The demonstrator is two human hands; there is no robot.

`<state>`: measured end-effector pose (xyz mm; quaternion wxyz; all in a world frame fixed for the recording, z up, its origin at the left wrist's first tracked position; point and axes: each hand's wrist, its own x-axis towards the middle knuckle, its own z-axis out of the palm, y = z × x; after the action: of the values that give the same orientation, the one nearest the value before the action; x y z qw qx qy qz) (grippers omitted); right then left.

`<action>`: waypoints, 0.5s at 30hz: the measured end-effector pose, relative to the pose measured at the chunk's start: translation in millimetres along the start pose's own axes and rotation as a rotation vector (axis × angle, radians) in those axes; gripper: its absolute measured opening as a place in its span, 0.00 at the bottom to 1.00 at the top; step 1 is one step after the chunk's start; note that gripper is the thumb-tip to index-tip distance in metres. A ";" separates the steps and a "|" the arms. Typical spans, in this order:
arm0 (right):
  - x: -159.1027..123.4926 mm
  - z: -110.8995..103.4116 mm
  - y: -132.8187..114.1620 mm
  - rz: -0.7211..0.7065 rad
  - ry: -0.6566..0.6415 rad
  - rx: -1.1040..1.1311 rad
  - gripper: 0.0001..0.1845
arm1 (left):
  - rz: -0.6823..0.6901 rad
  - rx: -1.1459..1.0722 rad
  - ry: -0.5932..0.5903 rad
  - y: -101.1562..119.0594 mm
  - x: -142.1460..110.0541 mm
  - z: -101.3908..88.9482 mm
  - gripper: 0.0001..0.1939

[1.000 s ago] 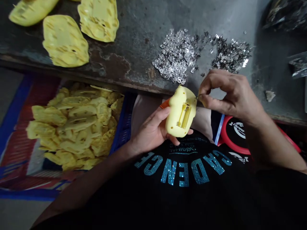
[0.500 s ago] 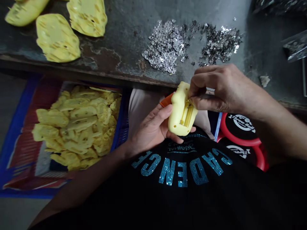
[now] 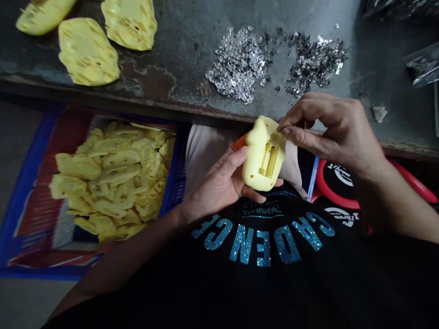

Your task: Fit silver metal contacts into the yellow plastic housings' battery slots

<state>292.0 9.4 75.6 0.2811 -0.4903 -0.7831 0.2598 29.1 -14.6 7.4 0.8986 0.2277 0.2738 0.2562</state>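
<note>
My left hand (image 3: pixel 221 183) is wrapped round a yellow plastic toy housing (image 3: pixel 258 160), its long battery compartment facing up. Something orange (image 3: pixel 240 142) sticks out at the housing's left side, partly covered by my fingers. Thumb and forefinger of my right hand (image 3: pixel 327 130) are pinched together just at the housing's upper right edge; whatever they hold is too small to make out. Beyond the hands, a heap of small shiny metal contact plates (image 3: pixel 236 64) lies on the dark bench, with a second, darker pile of plates (image 3: pixel 315 59) to its right.
Yellow shell pieces (image 3: pixel 88 52) lie at the bench's back left. Below, a blue crate (image 3: pixel 20 219) holds many flat yellow parts (image 3: pixel 116 183). Red-rimmed black discs (image 3: pixel 338 183) stand at my right. A clear plastic bag (image 3: pixel 423 66) rests on the bench (image 3: pixel 185 50) at far right.
My right hand has drawn back from the battery compartment, up and to the right, with its fingertips still pinched. The left hand keeps its hold on the housing.
</note>
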 end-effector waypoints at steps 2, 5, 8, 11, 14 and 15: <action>-5.3 4.6 7.5 -0.024 0.054 0.049 0.20 | 0.007 0.000 -0.002 0.3 0.3 1.3 0.39; -7.4 11.3 14.9 -0.002 0.020 0.125 0.23 | 0.052 0.039 0.038 -0.4 -0.5 5.2 0.43; -6.2 16.8 16.1 0.060 -0.046 0.191 0.27 | 0.121 0.123 0.085 -2.2 -2.3 9.3 0.44; -7.7 23.0 14.8 0.030 -0.042 0.155 0.26 | 0.178 0.213 0.104 -3.4 -4.1 11.8 0.43; -13.8 31.0 11.7 -0.065 0.060 0.082 0.25 | 0.203 0.284 0.125 -4.1 -6.0 12.7 0.44; -16.4 33.5 10.1 -0.078 0.091 0.066 0.25 | 0.213 0.297 0.133 -4.6 -6.7 12.6 0.42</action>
<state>280.9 -6.1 41.9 0.3423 -0.4610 -0.7790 0.2519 33.5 -25.5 16.8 0.8030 0.3679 0.3417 0.3210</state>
